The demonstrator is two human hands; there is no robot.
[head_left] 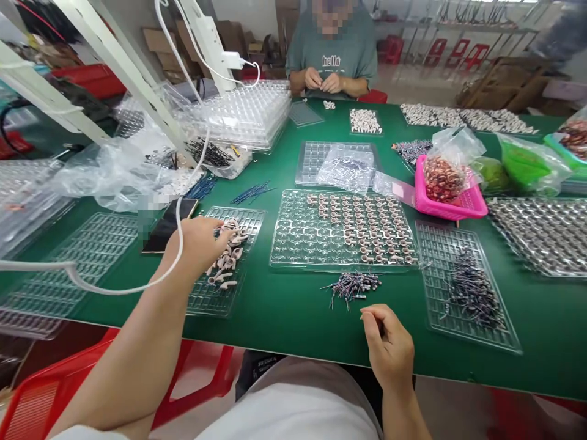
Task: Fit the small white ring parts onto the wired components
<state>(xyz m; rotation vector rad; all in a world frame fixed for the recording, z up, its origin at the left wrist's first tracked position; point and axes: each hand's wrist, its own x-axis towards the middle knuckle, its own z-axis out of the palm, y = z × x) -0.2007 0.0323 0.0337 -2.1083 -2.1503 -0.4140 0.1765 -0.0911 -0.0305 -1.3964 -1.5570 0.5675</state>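
My left hand [200,239] reaches over a clear tray [213,304] at the left, its fingertips at a pile of small beige parts [232,253]. Whether it pinches one cannot be made out. My right hand [389,342] is closed near the table's front edge, thumb against the fingers, with something tiny and unclear at the tips. Just beyond it lies a loose heap of thin wired parts [353,286]. In the middle, a large clear tray [298,244] has beige parts in the pockets of its right portion.
Another tray [433,305] with a dark wired pile is at the right, near a pink basket [465,208] of copper-coloured parts. A white cable [178,244] hangs across my left forearm. Across the green table [293,318] sits a person [332,55].
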